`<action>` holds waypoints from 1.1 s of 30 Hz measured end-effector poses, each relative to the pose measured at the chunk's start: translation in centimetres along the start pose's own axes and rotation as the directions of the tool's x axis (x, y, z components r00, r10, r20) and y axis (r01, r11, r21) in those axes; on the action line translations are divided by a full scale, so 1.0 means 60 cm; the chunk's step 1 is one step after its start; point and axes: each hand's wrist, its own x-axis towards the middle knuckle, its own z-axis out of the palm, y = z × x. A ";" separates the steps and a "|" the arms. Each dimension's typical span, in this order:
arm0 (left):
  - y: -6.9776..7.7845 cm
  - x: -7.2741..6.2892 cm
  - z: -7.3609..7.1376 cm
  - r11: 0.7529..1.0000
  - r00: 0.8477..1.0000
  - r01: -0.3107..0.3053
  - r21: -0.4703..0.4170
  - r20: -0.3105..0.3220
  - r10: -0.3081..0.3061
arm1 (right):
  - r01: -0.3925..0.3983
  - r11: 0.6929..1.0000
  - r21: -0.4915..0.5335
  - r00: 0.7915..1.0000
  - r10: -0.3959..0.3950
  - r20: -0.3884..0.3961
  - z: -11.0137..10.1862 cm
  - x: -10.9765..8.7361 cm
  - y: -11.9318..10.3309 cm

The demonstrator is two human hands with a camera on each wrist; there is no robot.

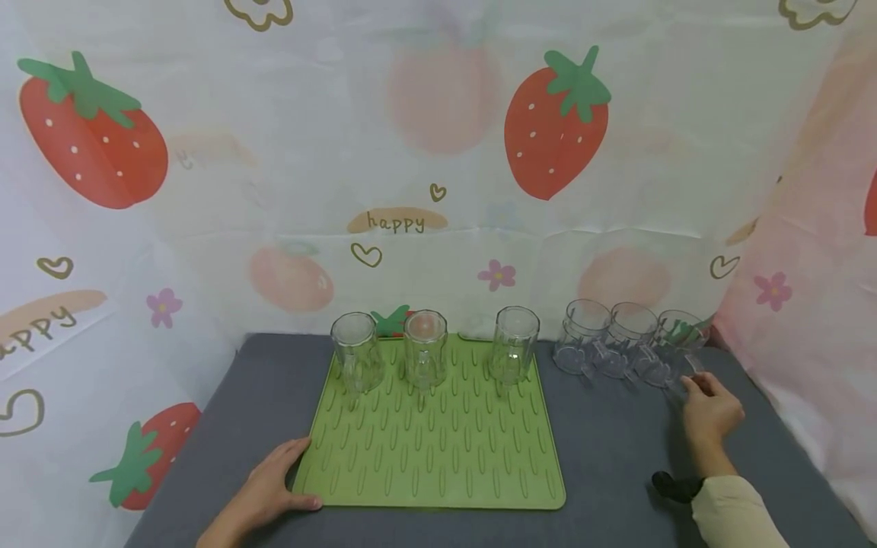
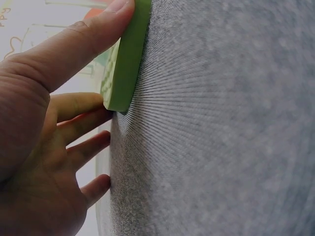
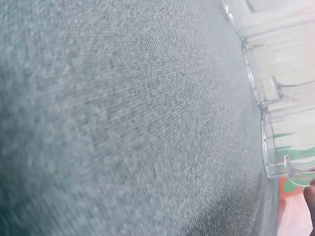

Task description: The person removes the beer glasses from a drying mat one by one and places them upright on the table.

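My left hand rests at the near left corner of a green ribbed mat; in the left wrist view its thumb lies along one edge, and the extended fingers meet the other side. On the far right, my right hand pinches the handle of a clear glass mug, which stands upright at the end of a close row. Only a fingertip by that mug's handle shows in the right wrist view. Beside it stand two more clear mugs.
Along the mat's far part stand three clear mugs, one at left, one near the middle and one at right, handles toward me. A grey cloth-covered table lies beneath. Behind hangs a strawberry-printed curtain.
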 end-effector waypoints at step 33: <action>-0.001 -0.002 0.004 1.000 1.000 -0.015 -0.007 -0.020 0.015 | 0.167 0.986 -0.008 0.961 -0.161 0.224 -0.038 -0.095 -0.104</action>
